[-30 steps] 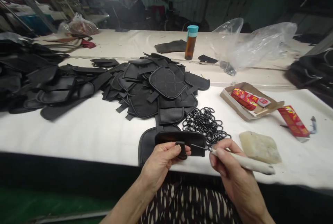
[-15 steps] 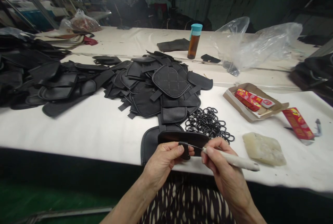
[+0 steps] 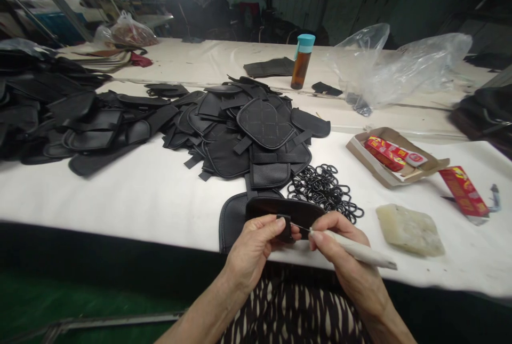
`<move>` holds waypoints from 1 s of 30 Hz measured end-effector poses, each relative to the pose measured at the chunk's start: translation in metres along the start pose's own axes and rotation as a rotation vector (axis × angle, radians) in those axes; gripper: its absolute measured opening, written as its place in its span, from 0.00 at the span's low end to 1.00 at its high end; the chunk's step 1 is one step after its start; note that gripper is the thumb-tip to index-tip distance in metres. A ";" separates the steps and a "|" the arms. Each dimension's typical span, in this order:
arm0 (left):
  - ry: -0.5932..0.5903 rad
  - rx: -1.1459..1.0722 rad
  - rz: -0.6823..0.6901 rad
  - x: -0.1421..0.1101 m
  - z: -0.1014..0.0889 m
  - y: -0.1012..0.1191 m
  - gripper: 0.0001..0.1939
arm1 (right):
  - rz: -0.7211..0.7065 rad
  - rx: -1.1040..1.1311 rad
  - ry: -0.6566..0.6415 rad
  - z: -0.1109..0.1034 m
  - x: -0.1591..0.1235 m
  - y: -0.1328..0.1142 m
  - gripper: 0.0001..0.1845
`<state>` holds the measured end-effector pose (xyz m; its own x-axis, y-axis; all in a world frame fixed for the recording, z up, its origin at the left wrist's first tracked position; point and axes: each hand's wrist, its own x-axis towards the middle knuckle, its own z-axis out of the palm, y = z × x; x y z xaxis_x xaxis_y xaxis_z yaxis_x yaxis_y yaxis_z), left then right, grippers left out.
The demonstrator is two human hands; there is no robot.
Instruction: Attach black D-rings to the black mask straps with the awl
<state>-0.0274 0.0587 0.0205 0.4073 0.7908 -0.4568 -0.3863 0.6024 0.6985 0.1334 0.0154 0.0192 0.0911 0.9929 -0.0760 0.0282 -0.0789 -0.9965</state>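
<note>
Between the thumb and fingers of my left hand (image 3: 252, 248) is the black strap (image 3: 285, 231) of a dark leather piece (image 3: 286, 206), which stands tilted at the table's front edge. My right hand (image 3: 346, 261) is closed around the white handle of an awl (image 3: 366, 252). Its thin metal shaft points left and meets the strap beside my left thumb; the tip is hidden there. Another black padded piece (image 3: 232, 221) lies flat just behind my left hand. Black oval rings (image 3: 320, 189) are heaped beyond my right hand.
A large pile of black padded pieces (image 3: 264, 122) covers the middle, with more (image 3: 96, 120) at left. To the right are a yellowish block (image 3: 410, 229), a cardboard box (image 3: 358, 146) and a red packet (image 3: 464, 189). A bottle (image 3: 302, 64) and plastic bag (image 3: 420, 72) stand farther back.
My left thumb has shifted slightly up over the strap, and the awl's shaft stays against it. The whole view has moved a little; the table's things lie as before.
</note>
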 end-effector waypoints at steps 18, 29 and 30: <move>0.119 0.045 0.067 0.002 0.006 -0.005 0.12 | -0.035 -0.129 0.202 -0.031 -0.029 -0.018 0.10; 0.101 -0.064 0.068 -0.001 0.004 -0.005 0.10 | -0.013 0.004 0.185 -0.030 -0.034 -0.025 0.10; 0.095 -0.091 0.047 -0.004 0.004 -0.004 0.10 | -0.027 0.035 0.170 -0.032 -0.034 -0.024 0.10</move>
<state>-0.0242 0.0530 0.0218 0.3083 0.8227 -0.4777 -0.4783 0.5681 0.6697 0.1619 -0.0196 0.0467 0.2578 0.9651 -0.0454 -0.0012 -0.0467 -0.9989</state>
